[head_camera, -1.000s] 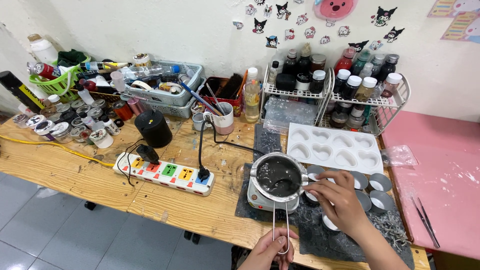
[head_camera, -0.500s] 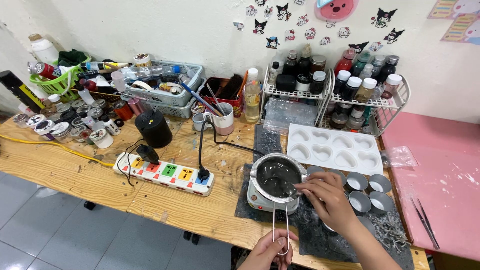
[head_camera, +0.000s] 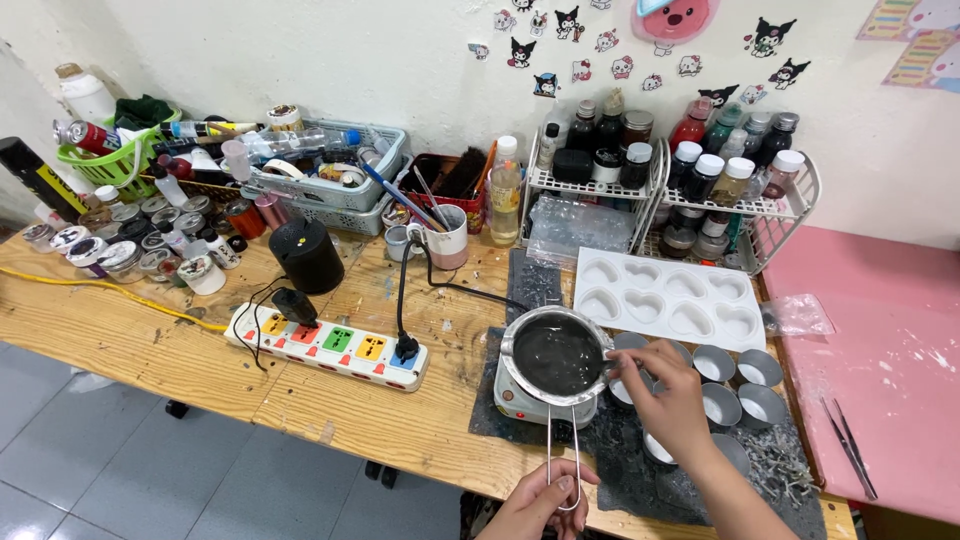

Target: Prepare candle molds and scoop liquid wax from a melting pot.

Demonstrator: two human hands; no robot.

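head | left hand (head_camera: 540, 505) pinched on wire handle (head_camera: 562, 455) of pot (head_camera: 556, 353), which sits on small hotplate (head_camera: 530, 398) at tabletop (head_camera: 150, 340) front edge | right hand (head_camera: 668, 393) fingers curled together just right of pot rim, over round tins (head_camera: 735, 385); what it grips cannot be told | heart mould (head_camera: 668, 297) behind tins

Colourful cartoon stickers (head_camera: 560, 20) on wall above wire rack. Red labelled can (head_camera: 88, 135) in green basket (head_camera: 110, 168), table's far left corner. Paper poster (head_camera: 925, 45), perhaps, top right.
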